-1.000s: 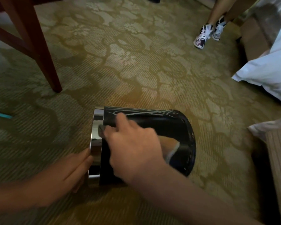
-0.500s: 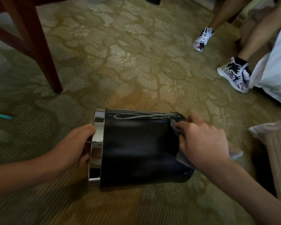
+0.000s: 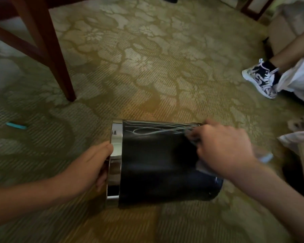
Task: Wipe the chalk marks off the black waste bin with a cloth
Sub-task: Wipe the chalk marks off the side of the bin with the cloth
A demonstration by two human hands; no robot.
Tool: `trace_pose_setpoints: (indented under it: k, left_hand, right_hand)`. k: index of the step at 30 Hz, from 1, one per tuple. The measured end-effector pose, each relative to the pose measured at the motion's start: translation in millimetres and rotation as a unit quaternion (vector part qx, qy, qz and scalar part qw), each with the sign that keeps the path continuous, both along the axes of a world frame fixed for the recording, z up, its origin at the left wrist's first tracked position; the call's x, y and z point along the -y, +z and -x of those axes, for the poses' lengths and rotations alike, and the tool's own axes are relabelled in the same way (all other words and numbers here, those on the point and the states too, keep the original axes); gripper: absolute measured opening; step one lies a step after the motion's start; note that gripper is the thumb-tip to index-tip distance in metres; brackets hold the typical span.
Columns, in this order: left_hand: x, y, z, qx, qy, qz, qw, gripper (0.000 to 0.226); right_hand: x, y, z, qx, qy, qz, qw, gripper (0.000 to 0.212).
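1. A black waste bin [image 3: 158,165] lies on its side on the patterned carpet [image 3: 147,67], near the carpet's lower edge in view. Its long axis runs left to right, with the chrome rim [image 3: 115,155] at the left and the base at the right.
2. Pale chalk marks [image 3: 158,130] loop along the bin's upper far side. The nearer black surface looks free of them.
3. The right hand [image 3: 223,148] sits at the base end, its fingers [image 3: 194,137] pinched on a greyish cloth [image 3: 202,165], pressing it against the bin at the right end of the marks. The marks stretch away leftward from those fingers, so the next stroke likely runs left along the long axis.
4. The left hand [image 3: 93,165] grips the chrome rim, fingers curled round it, bracing the bin. It is farther from the marks than the right hand.
5. The bin's mouth faces left; whether anything is inside cannot be told.
6. Farther out: a wooden furniture leg [image 3: 60,71] upper left, a small teal object [image 3: 16,125] at the left edge, and another person's sneaker [image 3: 261,79] at the right.
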State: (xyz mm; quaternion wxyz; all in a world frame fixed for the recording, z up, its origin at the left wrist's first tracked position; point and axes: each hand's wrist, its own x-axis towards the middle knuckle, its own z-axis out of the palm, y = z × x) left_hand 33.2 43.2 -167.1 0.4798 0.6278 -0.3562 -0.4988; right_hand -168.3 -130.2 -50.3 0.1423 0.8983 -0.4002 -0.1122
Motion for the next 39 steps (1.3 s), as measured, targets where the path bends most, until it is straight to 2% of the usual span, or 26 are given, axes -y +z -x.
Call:
trace_pose_setpoints:
  k: [2,4,9,11,14,16,18,22,25,27,29,31,33,36,37,39]
  left_hand:
    - [-0.7,2.7,2.3,0.005,0.0,-0.007,1.0,0.052]
    - [0.3,3.9,2.4,0.006,0.005,-0.012,1.0,0.048]
    - [-2.2,4.5,0.8,0.012,0.003,-0.021,1.0,0.051]
    - [-6.6,3.9,1.5,0.014,-0.006,-0.013,1.0,0.046]
    - [-10.5,2.6,2.1,0.016,-0.012,0.002,1.0,0.043]
    - [-11.5,1.9,2.7,0.004,-0.01,0.006,1.0,0.045]
    - [-12.7,0.1,3.3,-0.009,-0.008,0.005,1.0,0.05]
    - [-16.0,-4.0,4.1,-0.005,-0.01,0.002,1.0,0.049]
    - [-16.5,-5.3,4.8,0.014,-0.022,0.025,0.999,0.042]
    - [-17.1,-6.5,4.2,0.006,-0.023,0.025,0.999,0.043]
    - [-17.9,-8.3,2.8,0.007,-0.029,0.021,0.999,0.044]
    - [-18.5,-10.2,1.8,0.029,-0.024,0.024,0.999,0.04]
    - [-18.9,-11.6,1.4,0.071,-0.017,0.031,0.997,0.032]
    - [-20.7,-18.1,5.3,0.102,-0.019,0.025,0.994,0.025]
    - [-22.4,-20.8,6.6,0.144,-0.012,0.013,0.989,0.021]
    - [-27.5,-27.4,7.4,0.21,-0.025,-0.007,0.977,0.027]
  right_hand:
    - [12.0,2.7,11.3,-0.029,-0.029,0.019,0.999,0.03]
    - [14.2,1.4,6.5,-0.031,-0.015,0.021,0.999,0.03]
    - [-27.5,-8.3,-43.9,0.052,0.129,-0.041,0.989,0.028]
    - [-30.2,-9.5,-46.4,0.068,0.154,-0.065,0.984,0.027]
    - [4.4,-10.3,-18.7,0.052,0.076,-0.061,0.994,0.032]
    - [32.4,-2.7,3.2,0.023,-0.014,-0.053,0.998,0.034]
    - [41.5,1.9,13.8,0.026,-0.059,-0.057,0.996,0.034]
    - [8.5,-5.9,-9.2,0.029,0.039,-0.029,0.998,0.033]
    - [-25.1,-9.7,-28.9,0.087,0.131,-0.081,0.984,0.032]
    - [-23.8,-8.4,-28.7,0.098,0.131,-0.093,0.982,0.032]
    - [-2.5,-9.8,-19.2,0.07,0.084,-0.068,0.992,0.032]
    - [25.5,-5.7,-9.1,0.019,-0.001,-0.041,0.999,0.033]
    - [35.5,0.7,-6.1,0.008,-0.055,-0.041,0.998,0.033]
    - [1.9,-2.4,-22.1,0.009,0.017,-0.018,1.0,0.029]
    - [-17.5,-4.8,-32.8,0.025,0.056,-0.024,0.998,0.029]
    - [-54.6,-8.6,-57.9,0.059,0.125,-0.068,0.988,0.031]
